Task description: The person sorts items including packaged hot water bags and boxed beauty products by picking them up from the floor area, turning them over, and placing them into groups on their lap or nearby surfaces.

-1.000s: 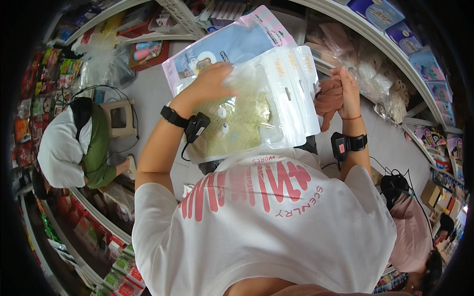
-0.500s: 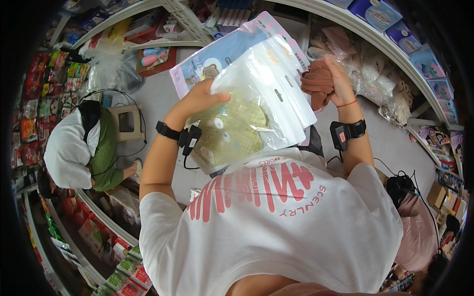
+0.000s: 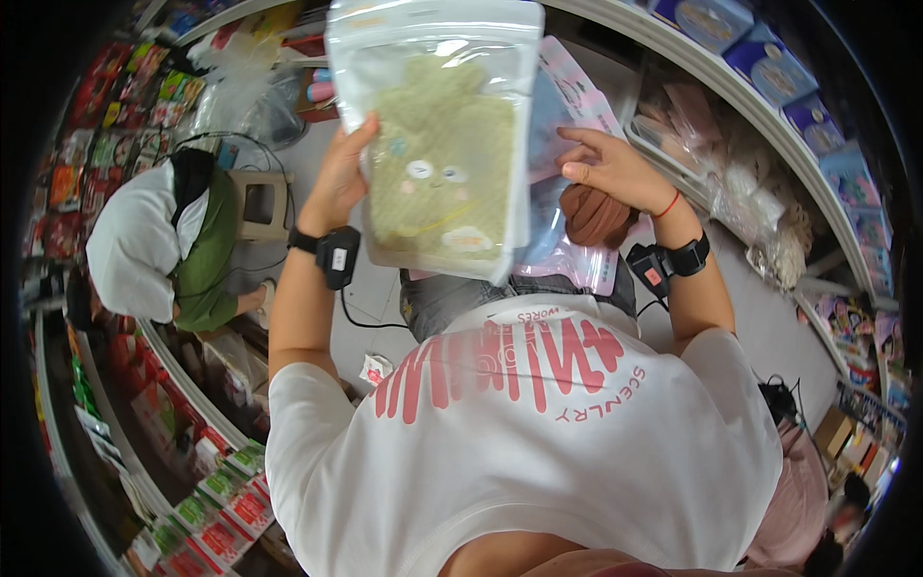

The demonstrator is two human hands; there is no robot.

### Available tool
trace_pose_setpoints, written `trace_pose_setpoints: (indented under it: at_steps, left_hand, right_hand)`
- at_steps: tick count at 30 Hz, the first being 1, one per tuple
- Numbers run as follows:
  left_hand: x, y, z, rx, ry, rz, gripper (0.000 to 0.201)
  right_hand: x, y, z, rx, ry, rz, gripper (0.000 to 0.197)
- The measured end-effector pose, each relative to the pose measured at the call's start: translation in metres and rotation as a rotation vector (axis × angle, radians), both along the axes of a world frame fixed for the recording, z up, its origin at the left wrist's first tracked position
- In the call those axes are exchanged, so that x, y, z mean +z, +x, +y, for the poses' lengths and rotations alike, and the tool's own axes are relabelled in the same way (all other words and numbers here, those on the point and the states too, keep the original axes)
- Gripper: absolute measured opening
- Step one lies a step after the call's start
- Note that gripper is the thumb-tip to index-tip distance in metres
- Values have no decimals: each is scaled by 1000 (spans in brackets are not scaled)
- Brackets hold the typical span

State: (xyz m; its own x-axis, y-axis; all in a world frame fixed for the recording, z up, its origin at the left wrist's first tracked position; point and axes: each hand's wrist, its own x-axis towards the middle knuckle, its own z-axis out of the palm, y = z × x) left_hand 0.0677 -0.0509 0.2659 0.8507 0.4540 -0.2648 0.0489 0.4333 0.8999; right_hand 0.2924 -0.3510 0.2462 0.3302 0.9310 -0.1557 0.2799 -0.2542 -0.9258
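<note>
The left hand (image 3: 341, 176) holds a clear-fronted pouch (image 3: 437, 24) containing green fabric (image 3: 435, 135).

Left grip (image 3: 338, 178) holds clear pouch (image 3: 437, 163), green inside.

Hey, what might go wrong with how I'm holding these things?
The clear pouch might tilt or slip, since the left hand holds it by one side edge. The brown bundle might drop: the right hand has its thumb and index finger extended, and its other fingers are partly hidden.
</note>
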Motion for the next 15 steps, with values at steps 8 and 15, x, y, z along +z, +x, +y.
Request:
trace_pose_setpoints:
  at_steps: [8, 15]
  left_hand:
    - [-48, 21, -32, -86, -92, 172, 53]
    - [-50, 24, -35, -202, -77, 247, 60]
  right_hand:
    - [17, -20, 49, -164, -80, 374, 61]
    - [-14, 4, 53, -151, -324, 672, 55]
